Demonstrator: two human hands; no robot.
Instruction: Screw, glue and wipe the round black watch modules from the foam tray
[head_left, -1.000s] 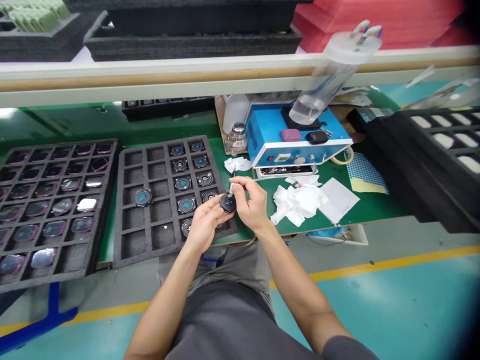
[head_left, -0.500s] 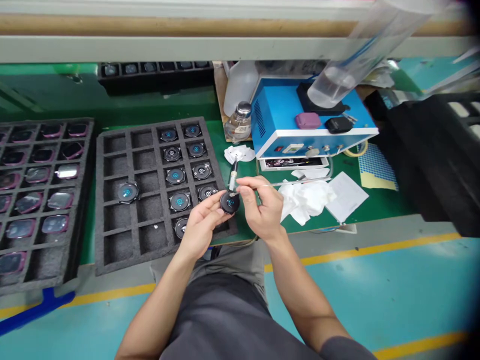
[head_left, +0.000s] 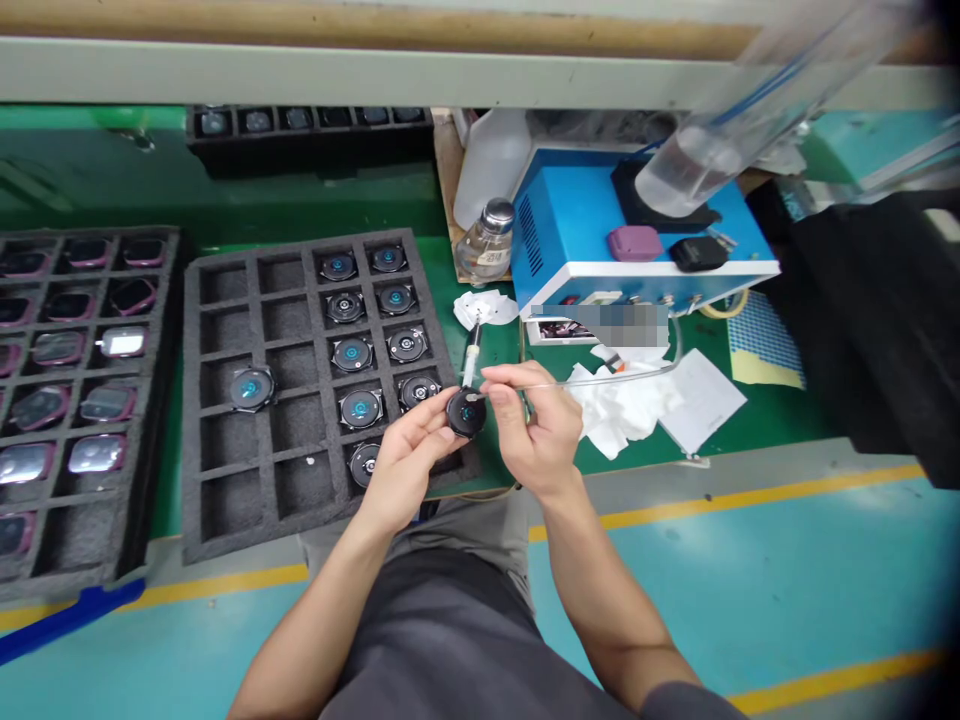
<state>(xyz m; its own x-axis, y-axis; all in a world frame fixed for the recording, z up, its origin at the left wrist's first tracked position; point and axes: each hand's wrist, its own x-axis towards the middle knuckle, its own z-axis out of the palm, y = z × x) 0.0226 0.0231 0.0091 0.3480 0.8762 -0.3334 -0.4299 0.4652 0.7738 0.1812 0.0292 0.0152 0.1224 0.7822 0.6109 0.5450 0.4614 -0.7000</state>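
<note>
My left hand [head_left: 409, 450] pinches a round black smartwatch body [head_left: 466, 414] by its edge, its dark face with a small blue mark turned up. My right hand [head_left: 536, 425] is closed round a thin tool with a clear hose [head_left: 592, 382] trailing from it; the tool's body is mostly hidden by the fingers. Its small pale tip [head_left: 474, 396] is at the upper part of the watch face; contact cannot be told. Just beyond the watch lies a slim syringe [head_left: 472, 358], its far end on a white wipe [head_left: 491, 306].
Left of my hands, a grey foam tray [head_left: 300, 420] holds several round watches. Another tray [head_left: 75, 545] holds purple-framed watches. A blue machine [head_left: 577, 225] stands behind right, beside a glass bottle [head_left: 486, 245]. Crumpled wipes [head_left: 622, 410] and paper [head_left: 703, 400] lie right.
The view has shifted slightly. Both hands keep their grips, the watch staying between them. The hose from my right hand shows more clearly now.
</note>
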